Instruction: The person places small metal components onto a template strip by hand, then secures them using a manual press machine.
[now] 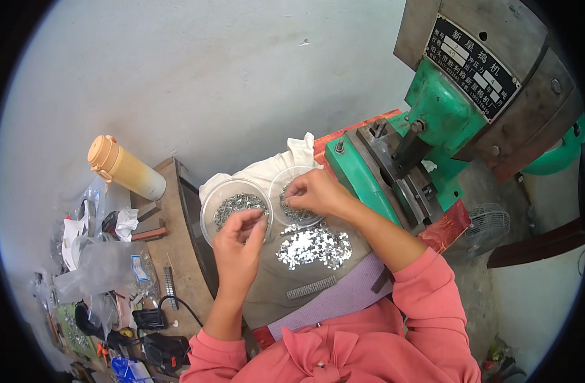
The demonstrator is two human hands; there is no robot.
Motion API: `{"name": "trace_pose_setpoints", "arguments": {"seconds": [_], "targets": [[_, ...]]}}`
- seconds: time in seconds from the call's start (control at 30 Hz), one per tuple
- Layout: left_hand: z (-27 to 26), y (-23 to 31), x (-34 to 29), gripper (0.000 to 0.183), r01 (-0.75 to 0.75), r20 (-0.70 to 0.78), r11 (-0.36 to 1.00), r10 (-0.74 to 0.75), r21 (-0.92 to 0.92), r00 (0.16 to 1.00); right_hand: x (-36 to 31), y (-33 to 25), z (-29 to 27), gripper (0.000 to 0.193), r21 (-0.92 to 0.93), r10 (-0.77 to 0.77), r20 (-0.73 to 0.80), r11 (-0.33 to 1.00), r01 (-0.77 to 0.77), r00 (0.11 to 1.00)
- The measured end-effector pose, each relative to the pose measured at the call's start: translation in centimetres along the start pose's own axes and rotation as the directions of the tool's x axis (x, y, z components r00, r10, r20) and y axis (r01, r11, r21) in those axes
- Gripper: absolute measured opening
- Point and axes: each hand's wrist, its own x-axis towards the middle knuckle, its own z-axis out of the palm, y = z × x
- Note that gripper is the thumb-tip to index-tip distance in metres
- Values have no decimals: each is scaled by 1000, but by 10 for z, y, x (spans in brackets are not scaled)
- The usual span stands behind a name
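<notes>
Sorting small metal bits [238,203], I think; bits lie in both tubs. My right hand [318,193] bunched over right tub [297,170], left hand [238,246] curled by left tub [207,210]. Can't tell if pinching. Next needs careful fingertips.

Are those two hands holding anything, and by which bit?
I can't tell: the left hand, at the left tub, and the right hand, at the right tub, could each hide something tiny.
</notes>
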Motion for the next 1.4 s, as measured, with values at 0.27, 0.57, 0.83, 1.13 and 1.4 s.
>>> {"name": "trace_pose_setpoints", "arguments": {"seconds": [0.27, 0.57, 0.83, 1.13, 1.4], "targets": [[36, -13, 29, 36, -199, 191, 854, 119, 480, 974, -20, -17, -15, 14, 507, 257, 129, 813, -287, 958], [49, -7, 28, 22, -90, 135, 916, 40, 390, 990, -29, -7, -15, 12, 660, 286, 107, 696, -283, 952], [46, -21, 28, 23, -107, 122, 945, 72, 309, 990, -33, -5, -14, 16, 702, 287, 127, 651, -291, 949], [47, -20, 33, 17, -102, 151, 943, 56, 316, 987, -38, -7, -7, 16, 732, 325, 62, 628, -264, 944], [48, -25, 44, 8, -123, 160, 930, 71, 345, 985, -40, -7, 3, 25, 652, 304, -18, 726, -220, 952]]}}
